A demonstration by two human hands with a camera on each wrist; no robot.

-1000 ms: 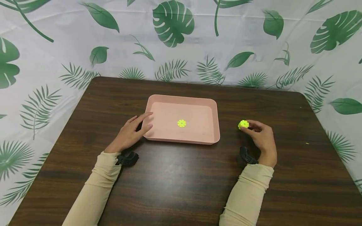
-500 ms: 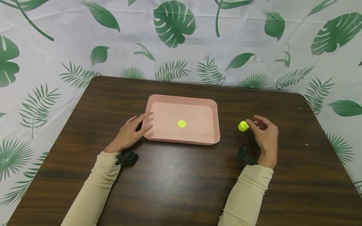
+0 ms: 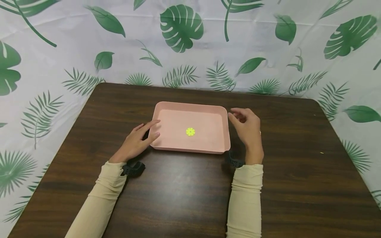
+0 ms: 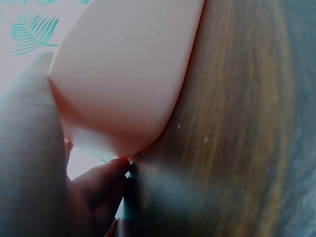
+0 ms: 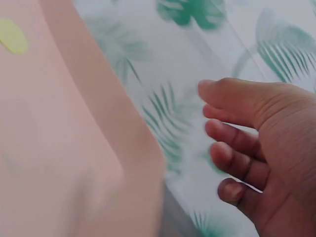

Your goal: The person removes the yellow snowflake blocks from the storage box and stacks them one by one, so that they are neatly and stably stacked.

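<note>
In the head view a pink rectangular tray (image 3: 178,151) lies on the dark wooden table, with one yellow notched disc (image 3: 190,132) on its floor. My left hand (image 3: 135,142) rests at the tray's left rim, fingers extended, index finger and thumb reaching over the edge. Just outside the right rim is my right hand (image 3: 246,127), its fingers loosely bent and nothing between them. The right wrist view shows those bent fingers (image 5: 232,123) apart from the tray wall (image 5: 133,128). Where the small yellow stack stood, the right hand now covers the view.
The table (image 3: 190,195) extends around the tray. A tiny pale scrap (image 3: 321,152) lies on its right part. Behind it hangs a white cloth (image 3: 125,66) with green leaf prints. Each wrist wears a black strap (image 3: 134,169).
My right hand has let go of the yellow stack of discs and moved left and slightly up to the tray's right side. The left hand and the tray have stayed in place.
</note>
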